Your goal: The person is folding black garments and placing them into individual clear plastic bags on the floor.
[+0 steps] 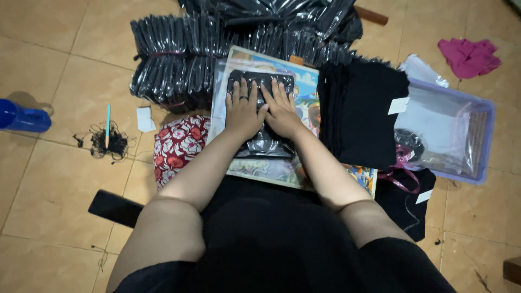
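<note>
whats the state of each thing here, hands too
left hand: flat, pressing the bagged garment
right hand: flat, pressing it too
bagged garment: lying flat on a board
black stack: folded, unbagged
bin: open
bundles: bagged, tied

You are looking down at a floor (49, 184) of large tan tiles with darker grout lines, a little scuffed and dusty. The light is warm and even, with soft shadows. At your far left a blue bottle (21, 118) lies on its side. Near it sits a tangle of black thread (108, 145) with a thin teal pen (107, 126) across it, and a small white scrap of paper (145, 119). Top right, a crumpled pink cloth (469, 56) rests on the tiles. A lilac plastic basket (483, 141) stands at your right.
</note>
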